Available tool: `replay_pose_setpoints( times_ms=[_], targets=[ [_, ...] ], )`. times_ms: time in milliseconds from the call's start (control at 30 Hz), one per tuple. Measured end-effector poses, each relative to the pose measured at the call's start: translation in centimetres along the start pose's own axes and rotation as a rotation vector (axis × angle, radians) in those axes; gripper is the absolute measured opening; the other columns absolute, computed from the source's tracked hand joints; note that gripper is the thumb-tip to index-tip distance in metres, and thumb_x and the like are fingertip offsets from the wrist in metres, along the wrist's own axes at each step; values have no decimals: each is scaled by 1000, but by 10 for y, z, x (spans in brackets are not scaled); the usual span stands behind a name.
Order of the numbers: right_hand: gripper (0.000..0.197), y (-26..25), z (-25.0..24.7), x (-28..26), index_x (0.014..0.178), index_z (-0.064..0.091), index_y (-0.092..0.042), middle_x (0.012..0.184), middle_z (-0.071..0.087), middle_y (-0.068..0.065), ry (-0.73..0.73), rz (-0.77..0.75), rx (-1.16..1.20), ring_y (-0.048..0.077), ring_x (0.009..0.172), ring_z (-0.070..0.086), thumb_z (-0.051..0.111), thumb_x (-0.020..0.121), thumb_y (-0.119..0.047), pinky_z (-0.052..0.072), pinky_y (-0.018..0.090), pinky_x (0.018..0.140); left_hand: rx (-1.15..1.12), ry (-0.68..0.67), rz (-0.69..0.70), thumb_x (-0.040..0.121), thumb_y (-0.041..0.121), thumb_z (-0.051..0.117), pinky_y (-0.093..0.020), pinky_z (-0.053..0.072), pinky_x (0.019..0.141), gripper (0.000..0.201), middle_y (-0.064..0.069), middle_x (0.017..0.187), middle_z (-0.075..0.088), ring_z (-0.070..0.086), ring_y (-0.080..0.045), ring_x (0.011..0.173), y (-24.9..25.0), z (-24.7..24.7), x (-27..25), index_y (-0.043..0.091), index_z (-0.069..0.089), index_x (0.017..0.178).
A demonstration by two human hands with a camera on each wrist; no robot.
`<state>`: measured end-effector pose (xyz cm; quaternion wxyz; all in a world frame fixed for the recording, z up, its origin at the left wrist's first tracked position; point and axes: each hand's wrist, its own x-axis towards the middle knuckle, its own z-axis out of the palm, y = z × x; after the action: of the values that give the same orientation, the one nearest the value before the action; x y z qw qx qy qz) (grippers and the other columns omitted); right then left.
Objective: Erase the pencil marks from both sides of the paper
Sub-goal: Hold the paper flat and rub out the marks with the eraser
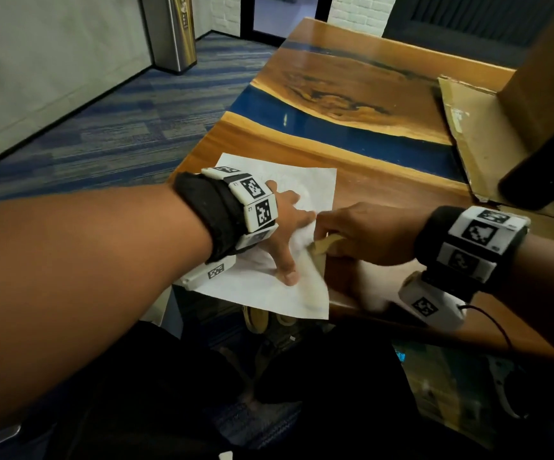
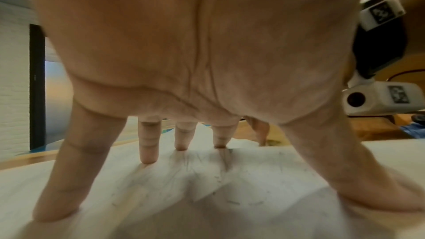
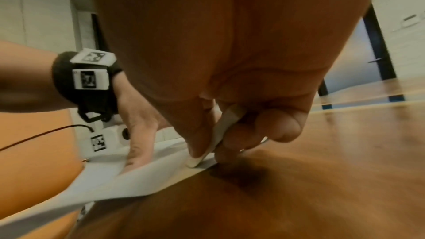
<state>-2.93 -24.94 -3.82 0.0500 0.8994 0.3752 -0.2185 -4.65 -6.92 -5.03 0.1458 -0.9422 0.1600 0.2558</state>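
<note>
I see a wood slab table with blue resin bands, a cardboard box at 2 o'clock on it, striped blue carpet at 10 o'clock, and a metal bin at 11 by the wall.

Head view: paper sits at the table's near edge, its near corner hanging past it. Left hand is spread flat on the sheet, fingers straight, pressing.

Only the left wrist view shows faint pencil marks and scattered specks under the palm, fingertips planted around them.

Only the right wrist view shows the grip clearly: right hand pinches a pale eraser between thumb and curled fingers, tip touching the paper's right edge, which is lifted slightly off the wood.

From the left thumb, the eraser is at 3 o'clock, just beside it.
</note>
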Motion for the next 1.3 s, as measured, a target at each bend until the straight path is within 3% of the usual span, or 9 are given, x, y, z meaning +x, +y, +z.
replay_pose_setpoints(
  times_ms=[200,367,533,667,700,833,1000,1133,1300],
  targets=[
    [15,22,-5,10,114,54,-31,99,61,-5,160,171,-35,12,83,53,51,100,-36,41,26,65,27,-20,-20,52,93,64,-63,29,110,136,-4,168,2,17,-43,145,1,-3,0,47,-10,156],
    [17,7,-6,3,116,52,-39,103,61,-9,-97,17,-13,12,91,56,53,99,-38,49,35,82,6,-42,-14,54,90,67,-62,26,112,136,-4,168,-4,13,-42,149,1,-5,-1,44,-9,157],
    [16,25,-11,12,115,52,-38,103,63,-5,55,142,-39,15,90,58,49,100,-40,53,40,84,-41,-36,-12,59,85,69,-59,22,116,133,-6,168,-11,10,-40,151,1,-3,-5,43,-12,157],
    [17,6,-11,0,116,53,-41,104,62,-10,-231,-1,28,12,94,58,51,99,-41,50,35,85,-47,-47,-8,57,85,71,-58,23,115,136,-6,168,-9,14,-41,150,0,-3,-3,44,-11,157],
    [17,6,-12,0,115,54,-40,105,63,-9,-217,2,51,11,94,58,51,99,-42,50,34,86,-38,-42,-5,57,85,71,-58,24,115,136,-7,168,-7,15,-41,149,0,-4,-3,44,-11,157],
    [15,20,-12,12,112,55,-36,99,63,-6,93,173,11,13,87,57,49,100,-44,50,32,76,-26,-25,-4,57,86,69,-58,26,114,135,-8,168,-4,18,-42,148,1,-3,-2,44,-11,157],
    [12,10,-13,3,109,55,-40,93,62,-13,-92,40,-20,8,84,56,53,98,-43,42,28,70,-50,-13,2,56,85,71,-57,27,113,134,-5,168,-5,18,-42,147,-1,1,-2,44,-8,157],
    [9,16,-14,6,107,55,-41,95,62,-13,48,65,27,13,90,58,53,98,-43,40,27,69,-28,-16,-13,51,89,70,-60,32,111,137,-7,167,3,24,-43,144,-2,-2,0,47,-9,156],
    [16,7,-7,8,114,56,-39,95,59,-16,-54,4,68,3,84,54,54,98,-42,38,19,67,-24,-20,-20,48,90,70,-59,34,107,139,-10,165,7,27,-44,141,-1,-4,0,48,-7,156]
  ],
)
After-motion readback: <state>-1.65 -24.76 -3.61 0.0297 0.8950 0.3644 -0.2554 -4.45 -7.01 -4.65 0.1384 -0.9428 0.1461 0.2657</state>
